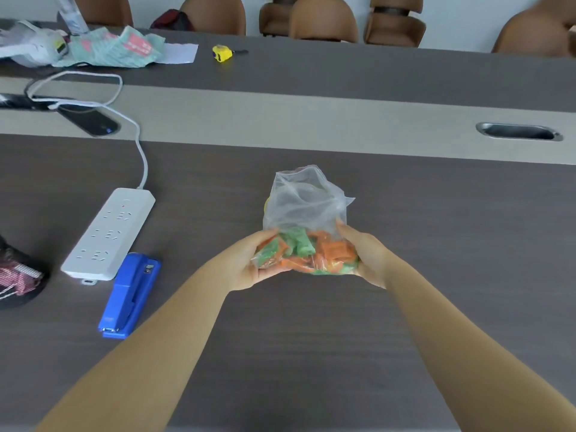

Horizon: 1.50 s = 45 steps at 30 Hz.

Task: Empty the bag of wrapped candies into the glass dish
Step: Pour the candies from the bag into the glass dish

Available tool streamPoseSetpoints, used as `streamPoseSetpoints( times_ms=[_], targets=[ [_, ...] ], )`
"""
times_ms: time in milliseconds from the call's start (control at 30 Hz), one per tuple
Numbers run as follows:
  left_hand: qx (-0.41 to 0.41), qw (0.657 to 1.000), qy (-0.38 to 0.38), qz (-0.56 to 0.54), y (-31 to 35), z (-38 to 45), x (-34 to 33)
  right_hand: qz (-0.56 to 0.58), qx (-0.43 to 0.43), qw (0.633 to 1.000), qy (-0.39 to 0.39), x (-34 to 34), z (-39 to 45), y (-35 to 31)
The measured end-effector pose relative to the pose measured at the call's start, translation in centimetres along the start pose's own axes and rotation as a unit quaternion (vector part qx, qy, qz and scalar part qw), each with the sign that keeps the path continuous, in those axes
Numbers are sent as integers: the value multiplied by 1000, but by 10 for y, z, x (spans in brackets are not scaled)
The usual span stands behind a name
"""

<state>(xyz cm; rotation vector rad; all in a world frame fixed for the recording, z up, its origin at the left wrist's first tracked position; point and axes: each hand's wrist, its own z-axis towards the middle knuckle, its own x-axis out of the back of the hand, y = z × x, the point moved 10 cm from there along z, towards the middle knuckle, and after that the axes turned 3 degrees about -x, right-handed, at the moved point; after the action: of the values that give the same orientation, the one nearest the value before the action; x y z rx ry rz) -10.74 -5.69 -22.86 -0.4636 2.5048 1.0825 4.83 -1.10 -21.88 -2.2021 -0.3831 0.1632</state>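
A clear plastic bag [304,207] stands upright in the middle of the dark table, its bottom filled with green and orange wrapped candies [307,252]. My left hand [249,263] cups the bag's lower left side and my right hand [366,254] cups its lower right side. The loose top of the bag rises above my fingers, and a bit of yellow shows behind its left edge. No glass dish shows in this view; the bag may hide it.
A white power strip [107,233] with its cable and a blue stapler [129,296] lie to the left. Further back are a phone [90,121], a yellow tape measure [223,53], crumpled wrappers [112,48], a metal cable slot [519,132] and brown chairs.
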Motion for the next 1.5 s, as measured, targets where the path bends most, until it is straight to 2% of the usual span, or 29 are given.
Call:
streamPoseSetpoints(
  times_ms=[100,267,567,733,867,1033,1100,1200,1300,1433,1500],
  targets=[
    [0,1000,-3,-16,8,-1,-6,26,-2,998,-59,-5,-4,-2],
    [-30,999,-11,4,25,-4,-19,0,12,999,-45,-1,-9,-12],
    [-68,981,33,181,47,-4,-22,-3,88,990,109,29,-15,-37],
    [-80,984,47,150,57,0,-17,-50,93,975,196,45,-19,-48],
    [-78,982,76,154,66,-1,-10,-47,104,974,193,44,-20,-60],
    [-44,979,115,165,66,-2,-3,-38,88,984,148,33,-12,-60],
    [-37,980,108,162,65,-1,-4,-24,87,987,133,29,-10,-60],
    [-45,978,55,195,66,0,-13,-36,99,982,155,34,-7,-63],
    [-94,959,30,264,76,-1,-20,-80,120,974,177,37,-7,-72],
    [-179,898,109,388,99,3,-13,-169,127,964,163,29,-11,-83],
    [-202,886,131,396,106,5,-12,-179,112,964,163,31,-11,-86]
  ],
)
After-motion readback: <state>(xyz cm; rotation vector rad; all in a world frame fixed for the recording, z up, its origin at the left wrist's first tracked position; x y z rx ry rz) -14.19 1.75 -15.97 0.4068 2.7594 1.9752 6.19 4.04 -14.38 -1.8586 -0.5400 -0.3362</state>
